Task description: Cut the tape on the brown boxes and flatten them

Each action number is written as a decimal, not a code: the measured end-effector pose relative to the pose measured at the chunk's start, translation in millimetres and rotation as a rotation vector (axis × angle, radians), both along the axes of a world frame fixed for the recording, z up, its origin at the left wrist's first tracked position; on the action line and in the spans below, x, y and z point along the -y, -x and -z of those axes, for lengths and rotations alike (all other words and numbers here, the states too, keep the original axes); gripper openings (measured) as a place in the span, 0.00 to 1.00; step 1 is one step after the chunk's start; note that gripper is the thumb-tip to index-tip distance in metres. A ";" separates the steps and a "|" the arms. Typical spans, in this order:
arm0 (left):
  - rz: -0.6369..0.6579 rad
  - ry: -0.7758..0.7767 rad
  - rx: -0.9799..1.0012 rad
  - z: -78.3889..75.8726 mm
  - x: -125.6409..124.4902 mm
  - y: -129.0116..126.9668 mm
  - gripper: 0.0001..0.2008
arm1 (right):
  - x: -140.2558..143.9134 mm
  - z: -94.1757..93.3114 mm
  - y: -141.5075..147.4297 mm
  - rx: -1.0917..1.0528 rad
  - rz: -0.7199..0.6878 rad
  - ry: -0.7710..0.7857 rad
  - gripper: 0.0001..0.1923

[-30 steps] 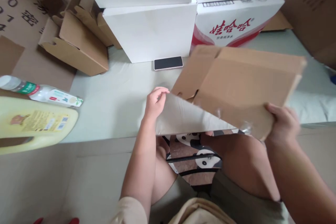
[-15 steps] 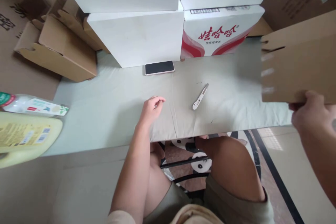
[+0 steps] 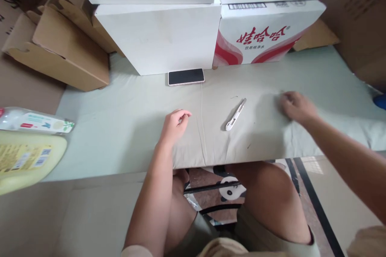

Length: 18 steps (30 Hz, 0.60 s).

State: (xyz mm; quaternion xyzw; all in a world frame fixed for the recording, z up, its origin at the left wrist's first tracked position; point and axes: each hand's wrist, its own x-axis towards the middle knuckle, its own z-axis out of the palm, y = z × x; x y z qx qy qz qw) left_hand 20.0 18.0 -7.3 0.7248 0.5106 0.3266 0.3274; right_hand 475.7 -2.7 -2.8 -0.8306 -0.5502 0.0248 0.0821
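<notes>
My left hand point(image 3: 175, 123) rests on the pale green cloth-covered table point(image 3: 126, 120), fingers loosely curled, holding nothing. My right hand point(image 3: 297, 106) is blurred and hovers low over the cloth to the right, fingers bent, nothing in it. A white utility knife point(image 3: 235, 114) lies on the cloth between the two hands, nearer the right one. A phone point(image 3: 186, 76) with a dark screen lies flat beyond my left hand, against a white box.
Stacked white boxes point(image 3: 157, 36) and a red-printed carton point(image 3: 268, 32) line the back. An open brown cardboard box point(image 3: 60, 56) sits at the back left. A plastic bottle point(image 3: 33, 120) and a yellow jug point(image 3: 27, 160) lie at the left edge. My knees show below the table.
The flattened brown cardboard box that both hands held went off to the right in my right hand and is gone. My right hand has come back onto the cloth, uncovering the knife.
</notes>
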 end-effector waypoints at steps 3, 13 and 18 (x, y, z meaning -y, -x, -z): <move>0.018 -0.008 -0.005 1.2 4.7 -2.6 0.12 | 31.0 23.1 27.6 0.001 -0.018 0.000 0.34; 0.023 0.014 -0.054 7.4 18.5 -4.3 0.11 | 35.2 19.9 32.6 0.040 -0.006 -0.037 0.34; 0.023 -0.018 -0.065 7.7 18.9 -12.0 0.14 | 36.4 27.9 26.7 0.061 -0.023 -0.070 0.30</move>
